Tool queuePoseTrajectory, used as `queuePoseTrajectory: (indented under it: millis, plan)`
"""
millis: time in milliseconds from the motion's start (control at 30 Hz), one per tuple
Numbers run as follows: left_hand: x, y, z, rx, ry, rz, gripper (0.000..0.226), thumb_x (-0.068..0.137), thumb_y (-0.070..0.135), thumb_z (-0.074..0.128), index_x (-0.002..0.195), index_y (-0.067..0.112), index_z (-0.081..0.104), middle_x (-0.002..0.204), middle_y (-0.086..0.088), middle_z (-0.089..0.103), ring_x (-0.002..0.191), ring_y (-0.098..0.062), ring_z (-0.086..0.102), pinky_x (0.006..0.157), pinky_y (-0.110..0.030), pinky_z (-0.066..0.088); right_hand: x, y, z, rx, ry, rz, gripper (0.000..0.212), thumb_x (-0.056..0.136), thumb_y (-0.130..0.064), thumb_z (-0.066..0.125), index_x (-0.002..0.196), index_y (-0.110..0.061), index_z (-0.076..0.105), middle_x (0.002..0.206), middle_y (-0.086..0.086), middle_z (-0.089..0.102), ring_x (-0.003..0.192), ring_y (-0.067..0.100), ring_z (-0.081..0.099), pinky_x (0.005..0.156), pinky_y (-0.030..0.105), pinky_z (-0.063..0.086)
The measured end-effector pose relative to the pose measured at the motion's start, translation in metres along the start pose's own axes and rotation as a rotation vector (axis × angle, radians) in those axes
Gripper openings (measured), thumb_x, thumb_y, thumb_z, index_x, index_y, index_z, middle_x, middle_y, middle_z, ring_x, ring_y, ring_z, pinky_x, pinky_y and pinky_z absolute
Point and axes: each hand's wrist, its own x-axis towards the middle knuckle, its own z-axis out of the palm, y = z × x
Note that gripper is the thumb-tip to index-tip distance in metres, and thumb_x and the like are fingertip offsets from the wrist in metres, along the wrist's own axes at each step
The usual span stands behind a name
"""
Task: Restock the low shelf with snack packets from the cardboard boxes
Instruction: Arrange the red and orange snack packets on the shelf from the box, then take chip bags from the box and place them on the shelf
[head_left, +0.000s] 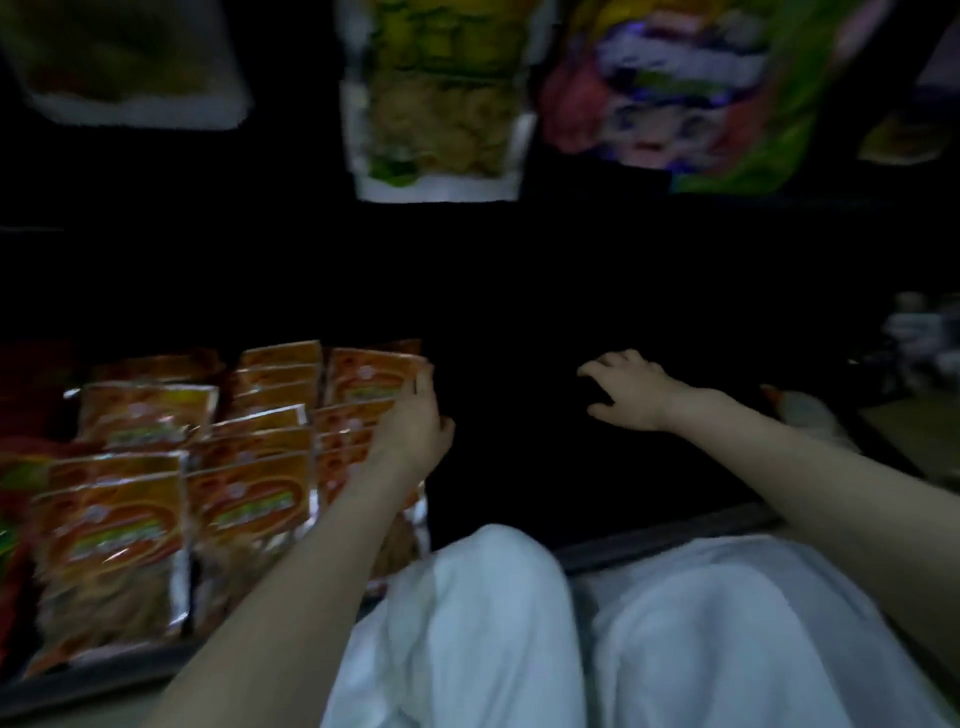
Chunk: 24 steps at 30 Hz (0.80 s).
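- The low shelf is filled at its left with upright orange snack packets in rows.
- The rightmost row is touched by the left hand; its grip cannot be told.
- The right hand is held over the dark shelf part, fingers loosely spread, nothing held.

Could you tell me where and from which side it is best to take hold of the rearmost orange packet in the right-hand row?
Probably by its top edge, from the right. The rearmost orange packet stands upright with neighbouring rows to its left, while the dark shelf to its right looks bare. The left hand already touches that open side.
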Motion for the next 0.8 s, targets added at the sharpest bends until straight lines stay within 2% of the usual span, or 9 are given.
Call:
queuePoseTrajectory:
  millis: [67,167,300,433,633,733,800]
  plan:
    - [0.007,0.061,0.021,-0.065,-0.094,0.128,0.067,0.091,0.013,0.054,0.146,0.007,0.018,0.137,-0.02,0.044,0.12,-0.037,0.048,0.091,-0.039,0.044,-0.032,0.068,0.015,0.154,0.036,0.161,0.06,0.095,-0.035,0.049,0.146,-0.019,0.022,0.148,0.011,0.028,0.135,0.031,0.024,0.107,0.04,0.03]
    - [0.022,0.149,0.067,-0.157,-0.2,0.206,0.065,0.095,0.017,0.05,0.148,0.013,0.013,0.136,-0.014,0.045,0.113,-0.029,0.053,0.089,-0.038,0.049,-0.083,0.158,0.039,0.394,0.081,0.373,0.063,0.093,-0.032,0.055,0.145,-0.015,0.025,0.144,0.015,0.034,0.132,0.034,0.033,0.103,0.039,0.036]
    - [0.018,0.254,0.131,-0.011,-0.387,0.406,0.067,0.095,0.021,0.049,0.149,0.014,0.009,0.142,-0.014,0.037,0.119,-0.027,0.049,0.094,-0.038,0.048,-0.154,0.24,0.062,0.642,0.159,0.555,0.064,0.092,-0.025,0.058,0.144,-0.01,0.025,0.141,0.019,0.037,0.128,0.036,0.039,0.099,0.038,0.039]
    - [0.012,0.327,0.187,0.066,-0.477,0.536,0.063,0.095,0.021,0.048,0.148,0.013,0.014,0.144,-0.014,0.033,0.126,-0.028,0.041,0.1,-0.04,0.043,-0.203,0.286,0.092,0.675,0.212,0.77,0.068,0.089,-0.031,0.061,0.144,-0.013,0.025,0.139,0.018,0.039,0.126,0.035,0.042,0.098,0.035,0.038]
    - [0.003,0.4,0.254,0.078,-0.506,0.672,0.06,0.092,0.02,0.048,0.145,0.014,0.021,0.139,-0.012,0.037,0.125,-0.03,0.039,0.1,-0.046,0.039,-0.226,0.328,0.134,0.585,0.194,0.971,0.077,0.087,-0.035,0.062,0.148,-0.018,0.017,0.152,0.013,0.015,0.139,0.035,0.017,0.11,0.048,0.026]
    - [0.011,0.419,0.286,0.116,-0.529,0.734,0.061,0.093,0.02,0.047,0.146,0.017,0.018,0.138,-0.012,0.037,0.124,-0.031,0.04,0.099,-0.044,0.038,-0.219,0.354,0.15,0.532,0.281,1.023,0.075,0.087,-0.033,0.063,0.147,-0.016,0.02,0.153,0.013,0.013,0.141,0.032,0.013,0.112,0.047,0.023]
    - [0.027,0.426,0.305,0.17,-0.551,0.758,0.061,0.093,0.022,0.046,0.146,0.018,0.017,0.139,-0.011,0.036,0.124,-0.03,0.039,0.099,-0.043,0.038,-0.205,0.371,0.161,0.519,0.35,0.963,0.072,0.088,-0.028,0.062,0.146,-0.015,0.023,0.153,0.011,0.016,0.141,0.029,0.018,0.113,0.042,0.026]
